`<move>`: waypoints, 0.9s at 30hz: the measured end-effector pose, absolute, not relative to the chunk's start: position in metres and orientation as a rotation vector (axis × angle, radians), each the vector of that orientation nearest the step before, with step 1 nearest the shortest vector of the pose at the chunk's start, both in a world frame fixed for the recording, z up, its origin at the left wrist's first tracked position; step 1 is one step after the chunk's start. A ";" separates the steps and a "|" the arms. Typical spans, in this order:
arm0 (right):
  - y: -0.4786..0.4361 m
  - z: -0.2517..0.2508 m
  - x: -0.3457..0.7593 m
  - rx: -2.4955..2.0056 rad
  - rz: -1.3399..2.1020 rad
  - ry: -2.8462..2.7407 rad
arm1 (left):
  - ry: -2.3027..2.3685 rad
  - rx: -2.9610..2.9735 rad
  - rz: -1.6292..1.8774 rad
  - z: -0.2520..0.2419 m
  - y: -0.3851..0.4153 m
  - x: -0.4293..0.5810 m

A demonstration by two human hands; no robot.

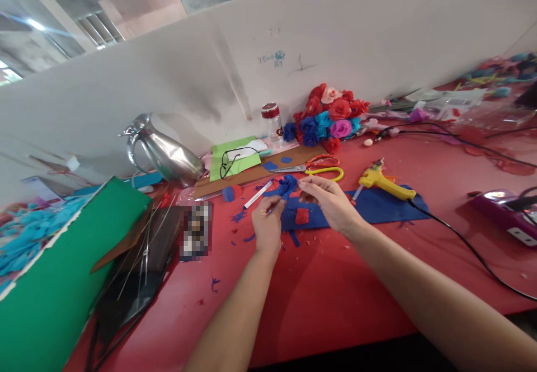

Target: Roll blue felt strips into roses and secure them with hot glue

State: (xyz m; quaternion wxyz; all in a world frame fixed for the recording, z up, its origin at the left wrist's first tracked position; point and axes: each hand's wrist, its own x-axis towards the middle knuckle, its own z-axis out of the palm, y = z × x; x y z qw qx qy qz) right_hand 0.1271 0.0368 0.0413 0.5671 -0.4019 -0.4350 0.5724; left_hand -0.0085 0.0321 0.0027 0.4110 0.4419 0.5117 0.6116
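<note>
My left hand is closed around the stem of a blue paper flower, holding it up over the red table. My right hand pinches at the flower's petals from the right, fingers pressed together. Under both hands lies a blue sheet with a small red scrap on it.
A yellow glue gun with a black cord rests on the blue sheet. Scissors, a white marker, a bunch of paper roses, a small jar, a steel jug and a green board surround them.
</note>
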 end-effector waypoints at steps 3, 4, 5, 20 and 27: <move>0.037 0.042 0.128 -0.960 1.334 -1.009 | 1.274 1.118 1.531 0.002 0.032 -0.008; 0.037 0.042 0.128 -0.964 1.328 -1.009 | 1.275 1.119 1.528 0.001 0.032 -0.008; 0.037 0.042 0.129 -0.967 1.321 -1.011 | 1.278 1.120 1.526 0.002 0.032 -0.008; 0.033 0.035 0.121 -1.146 1.041 -1.397 | 1.288 1.081 1.511 0.004 0.029 -0.006; 0.035 0.031 0.122 -1.132 0.988 -1.396 | 1.283 1.058 1.496 0.005 0.029 -0.006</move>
